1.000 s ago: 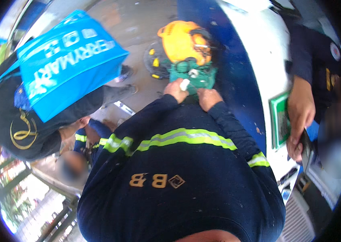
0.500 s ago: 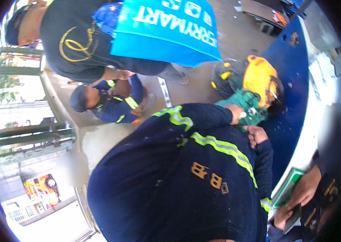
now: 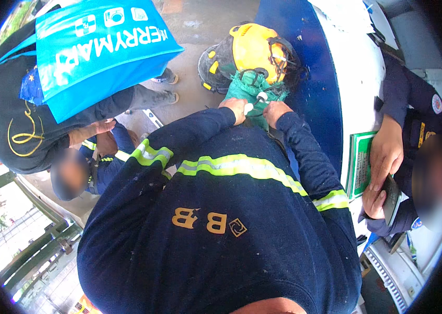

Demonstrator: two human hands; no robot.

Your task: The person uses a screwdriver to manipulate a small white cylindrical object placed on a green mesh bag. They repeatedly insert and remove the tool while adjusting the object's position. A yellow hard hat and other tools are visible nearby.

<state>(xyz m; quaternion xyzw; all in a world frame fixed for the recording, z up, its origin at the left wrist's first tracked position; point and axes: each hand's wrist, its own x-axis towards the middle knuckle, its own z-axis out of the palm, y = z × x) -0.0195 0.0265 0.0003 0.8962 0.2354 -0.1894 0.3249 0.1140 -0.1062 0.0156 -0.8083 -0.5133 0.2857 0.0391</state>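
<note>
My left hand (image 3: 236, 110) is closed at the upper edge of a green woven sack (image 3: 255, 83) with frayed edges. A small white piece (image 3: 248, 108) shows at its fingertips. Opposite it, my right hand (image 3: 275, 112) is also closed, gripping the sack's near right side. Between the hands, a small white-and-black piece (image 3: 262, 97) lies against the green cloth. Directly behind the sack is a yellow hard hat (image 3: 255, 47) with dark straps. My fingertips are partly hidden by the cloth.
A black item (image 3: 215, 68) with yellow patches adjoins the hard hat. At left, a standing person carries a large blue bag (image 3: 106, 57); another person in navy (image 3: 106, 152) sits low. A blue panel (image 3: 312, 78) and white counter (image 3: 359, 83) stand right, where a person's hands (image 3: 386, 152) hold a dark flat object beside a green-framed sign (image 3: 359, 162).
My view has turned, so the sack, hard hat and bag appear farther left and higher. Both hands stay at the sack, with the right hand now closer against it.
</note>
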